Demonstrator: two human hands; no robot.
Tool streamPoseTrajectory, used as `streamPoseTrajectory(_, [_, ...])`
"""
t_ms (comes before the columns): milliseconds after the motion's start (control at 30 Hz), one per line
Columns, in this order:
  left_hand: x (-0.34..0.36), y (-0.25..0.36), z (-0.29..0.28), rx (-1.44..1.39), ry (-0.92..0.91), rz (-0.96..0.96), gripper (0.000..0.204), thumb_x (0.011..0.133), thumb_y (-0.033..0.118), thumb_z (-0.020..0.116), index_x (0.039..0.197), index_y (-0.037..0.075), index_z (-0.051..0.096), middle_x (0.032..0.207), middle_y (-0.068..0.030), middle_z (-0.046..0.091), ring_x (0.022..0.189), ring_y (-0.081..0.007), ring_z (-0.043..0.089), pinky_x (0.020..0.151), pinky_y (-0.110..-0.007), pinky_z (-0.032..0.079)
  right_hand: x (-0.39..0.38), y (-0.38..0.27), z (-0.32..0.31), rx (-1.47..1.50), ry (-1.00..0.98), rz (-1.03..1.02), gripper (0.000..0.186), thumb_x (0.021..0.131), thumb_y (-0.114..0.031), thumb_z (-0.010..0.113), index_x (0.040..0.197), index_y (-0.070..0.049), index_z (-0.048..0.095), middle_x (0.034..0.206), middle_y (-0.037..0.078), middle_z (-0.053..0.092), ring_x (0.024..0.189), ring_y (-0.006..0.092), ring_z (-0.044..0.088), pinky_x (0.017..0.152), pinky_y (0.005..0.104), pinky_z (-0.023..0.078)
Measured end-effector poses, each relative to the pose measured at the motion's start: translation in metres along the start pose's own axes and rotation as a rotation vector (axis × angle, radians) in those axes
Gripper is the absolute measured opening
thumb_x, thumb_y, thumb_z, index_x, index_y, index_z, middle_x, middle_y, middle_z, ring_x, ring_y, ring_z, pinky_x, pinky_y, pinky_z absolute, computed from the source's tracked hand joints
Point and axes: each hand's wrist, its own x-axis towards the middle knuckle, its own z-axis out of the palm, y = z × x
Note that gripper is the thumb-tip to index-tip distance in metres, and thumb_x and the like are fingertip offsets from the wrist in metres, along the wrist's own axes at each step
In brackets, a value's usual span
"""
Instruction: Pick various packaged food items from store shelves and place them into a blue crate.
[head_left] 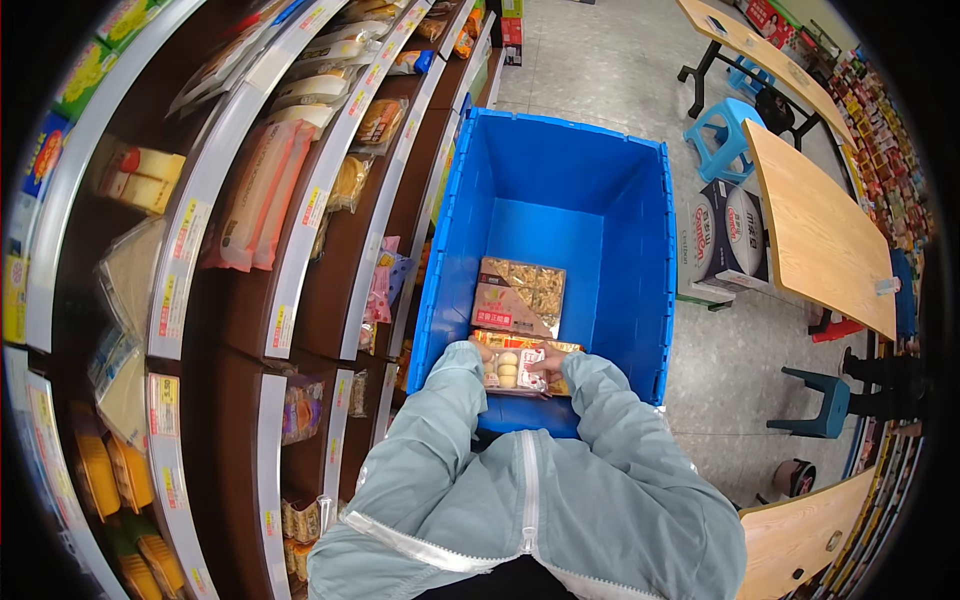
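Observation:
In the near end of a blue plastic crate (545, 180), both my hands have fingers round a clear-topped package of pale round pastries (507, 368) with a white and red label. My left hand (480, 349) is at its left side, mostly tucked behind it and the grey-blue sleeve. My right hand (547, 367) grips its right side. Under this package lies a yellow-orange package (562, 382). Just beyond, a larger package of nutty squares (532, 285) with a pinkish-brown label lies flat on the crate's floor.
Tiered shelves (330, 240) of bagged bread and cakes run along my left. On my right are light wooden tables (815, 230), blue stools (722, 135), a dark stool (815, 400), cartons (725, 235) and packed shelves. A person's dark legs (880, 375) show at the right edge.

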Motion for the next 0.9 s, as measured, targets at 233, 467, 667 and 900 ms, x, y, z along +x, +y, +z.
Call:
streamPoseTrajectory(233, [0.03,0.011,0.028,0.331,0.245,-0.173,0.045,0.072,0.034,0.054,0.109,0.009,0.049,0.118,-0.0127,0.04,0.103,-0.0281,0.044,0.081,-0.043,0.037,0.007,0.007,0.006,-0.103,-0.011,0.009,0.076,0.06,-0.03,0.067,0.121,-0.017,0.024,0.101,0.01,0.049,0.086,0.0233,0.052,0.064,0.0363,0.046])
streamPoseTrajectory(467, [-0.114,0.057,-0.017,0.215,0.188,0.503,0.043,0.073,0.03,0.051,0.107,0.004,0.048,0.099,-0.0185,0.051,0.092,-0.0281,0.051,0.074,-0.036,0.042,-0.013,-0.032,0.037,-0.214,0.129,-0.045,0.064,0.068,-0.035,0.058,0.12,-0.019,0.026,0.091,0.008,0.052,0.081,0.0206,0.052,0.062,0.0353,0.044])
streamPoseTrajectory(667, [-0.259,0.038,0.0,-0.369,0.203,1.163,0.035,0.081,0.02,0.046,0.108,-0.002,0.042,0.099,-0.0156,0.051,0.092,-0.0217,0.05,0.078,-0.029,0.039,-0.037,0.039,0.01,-0.273,0.186,-0.09,0.06,0.069,-0.033,0.057,0.119,-0.017,0.028,0.091,0.008,0.052,0.08,0.0208,0.052,0.061,0.0362,0.044])
streamPoseTrajectory(900, [-0.302,-0.048,0.021,-0.43,0.497,0.952,0.033,0.082,0.02,0.045,0.107,0.0,0.044,0.103,-0.0146,0.05,0.096,-0.022,0.047,0.082,-0.029,0.037,-0.044,0.031,-0.02,-0.289,0.205,-0.121,0.055,0.071,-0.032,0.055,0.118,-0.015,0.031,0.091,0.009,0.052,0.079,0.0211,0.052,0.059,0.0373,0.044])
